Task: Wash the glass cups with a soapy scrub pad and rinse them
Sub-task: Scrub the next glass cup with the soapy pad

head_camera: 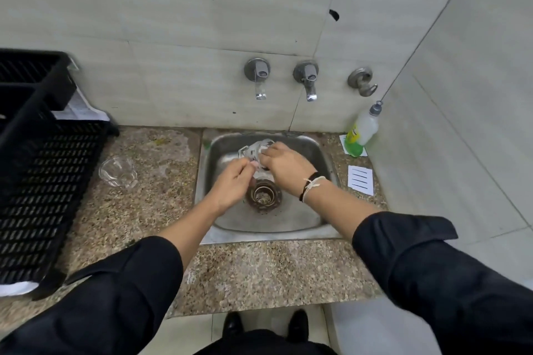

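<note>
No legible text anywhere. Label on soap bottle [361, 133] too blurred to read; white card [360, 180] bears only dark lines.

A speckled granite tabletop [138, 210] runs along the tiled wall, with a steel sink [291, 222] set into it right of the middle. On the left part stands a black slatted plastic crate [43, 181], partly resting on white papers [83, 112] that stick out behind it and at its near corner. Between the crate and the sink a clear glass cup [118, 171] lies tilted on the wet stone. Right of the sink, at the wall corner, a dish soap bottle [362, 132] with green liquid stands on a white card, and a white card with dark lines [360, 180] lies nearer, flat on the tabletop.
</note>
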Motion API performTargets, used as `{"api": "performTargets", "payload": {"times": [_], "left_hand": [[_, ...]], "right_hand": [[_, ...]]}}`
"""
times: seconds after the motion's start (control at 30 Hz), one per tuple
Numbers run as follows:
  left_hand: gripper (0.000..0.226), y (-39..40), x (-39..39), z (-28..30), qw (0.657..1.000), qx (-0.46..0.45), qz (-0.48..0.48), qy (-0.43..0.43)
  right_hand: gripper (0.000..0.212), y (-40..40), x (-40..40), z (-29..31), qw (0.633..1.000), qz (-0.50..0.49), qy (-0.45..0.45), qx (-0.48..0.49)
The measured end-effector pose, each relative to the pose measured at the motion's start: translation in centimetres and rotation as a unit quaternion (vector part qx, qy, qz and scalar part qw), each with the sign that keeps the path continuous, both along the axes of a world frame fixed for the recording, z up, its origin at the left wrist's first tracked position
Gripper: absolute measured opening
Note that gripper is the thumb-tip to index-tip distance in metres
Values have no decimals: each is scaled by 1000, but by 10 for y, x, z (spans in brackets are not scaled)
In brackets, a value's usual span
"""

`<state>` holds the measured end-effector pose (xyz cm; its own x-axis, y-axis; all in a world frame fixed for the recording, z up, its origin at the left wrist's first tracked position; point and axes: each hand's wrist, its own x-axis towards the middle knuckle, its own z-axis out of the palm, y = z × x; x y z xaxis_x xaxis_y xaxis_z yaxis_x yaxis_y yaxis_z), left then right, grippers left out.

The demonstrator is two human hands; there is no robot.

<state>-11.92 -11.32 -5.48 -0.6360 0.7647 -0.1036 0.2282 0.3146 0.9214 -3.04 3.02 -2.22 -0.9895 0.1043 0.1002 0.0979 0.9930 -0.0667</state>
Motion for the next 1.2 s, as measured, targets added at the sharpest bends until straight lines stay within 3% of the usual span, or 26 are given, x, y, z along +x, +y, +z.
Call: {"api": "performTargets", "payload": {"times": [0.07, 0.1, 0.13, 0.17, 0.2, 0.23, 0.3, 0.33, 0.4, 0.43, 0.47, 0.5, 0.53, 0.57, 0.6, 0.67, 0.7, 0.77, 0.83, 0.87, 0.9, 0.97, 1.0, 1.03, 1.1, 1.2], "left_hand": [[34, 2, -1, -3, 1000, 0, -9, 8], [34, 4, -3, -6, 1000, -2, -13, 17], [33, 5, -4, -8, 999, -3, -15, 31], [33, 6, -6, -10, 999, -7, -17, 41], [33, 8, -8, -10, 998, -11, -23, 52], [34, 9, -9, -8, 998, -16, -28, 59], [34, 12, -8, -3, 999, -5, -22, 48], [35, 14, -6, -2, 999, 5, -11, 36], [36, 20, -1, -3, 999, 18, 0, 40], [35, 23, 2, -5, 999, 15, 1, 48], [34, 26, 3, -8, 998, 11, 5, 57], [33, 28, 4, -8, 998, 4, 10, 67], [33, 31, 3, -8, 997, 0, 13, 77], [35, 33, 2, -6, 996, -8, 15, 85], [39, 34, 1, -6, 996, -13, 17, 88], [45, 34, -2, -4, 998, -8, 27, 59], [44, 33, -2, -2, 999, 0, 40, 30], [40, 35, 0, 2, 999, 2, 46, 10], [39, 40, 3, 4, 999, -5, 47, 25], [39, 43, 3, 5, 998, -5, 51, 37], [39, 46, 3, 5, 997, -5, 56, 51], [39, 48, 0, 5, 996, -6, 64, 68], [39, 47, -2, 5, 996, -10, 65, 65], [40, 44, -4, 4, 996, -12, 71, 54], [43, 36, -8, 3, 997, -10, 79, 18], [54, 32, -5, 1, 998, 1, 57, -12]], "right_hand": [[17, 6, -6, -4, 998, -38, -30, -41], [18, 8, -10, -6, 978, -122, -35, -167], [17, 5, -13, -5, 906, -220, -25, -359], [16, 4, -17, -7, 792, -289, 1, -538], [11, 4, -18, -12, 726, -312, 30, -612], [6, 5, -13, -16, 757, -303, 47, -576], [8, 9, 0, -21, 952, -150, 68, -259], [15, 14, 3, -25, 988, -41, 104, -104], [25, 25, 4, -27, 988, 41, 142, 34], [21, 28, 1, -29, 991, 0, 130, -16], [13, 26, -3, -27, 979, -86, 105, -149], [9, 21, -7, -23, 914, -209, 96, -335], [11, 18, -11, -20, 797, -302, 91, -514], [12, 17, -13, -19, 728, -332, 93, -593], [11, 19, -13, -19, 749, -313, 90, -577], [9, 28, -6, -28, 949, -130, 101, -271], [12, 38, -3, -33, 986, -7, 137, -99], [16, 59, -4, -36, 975, 123, 179, 50], [11, 56, -6, -26, 988, 57, 129, -67], [9, 50, -8, -20, 974, -41, 101, -201], [6, 43, -11, -14, 909, -145, 79, -383], [10, 42, -13, -8, 673, -227, 76, -700], [17, 49, -9, -10, 594, -240, 97, -762], [18, 56, -2, -10, 568, -258, 126, -771], [9, 71, 15, -7, 640, -313, 185, -677], [20, 87, 31, 0, 863, -254, 164, -405]]}}
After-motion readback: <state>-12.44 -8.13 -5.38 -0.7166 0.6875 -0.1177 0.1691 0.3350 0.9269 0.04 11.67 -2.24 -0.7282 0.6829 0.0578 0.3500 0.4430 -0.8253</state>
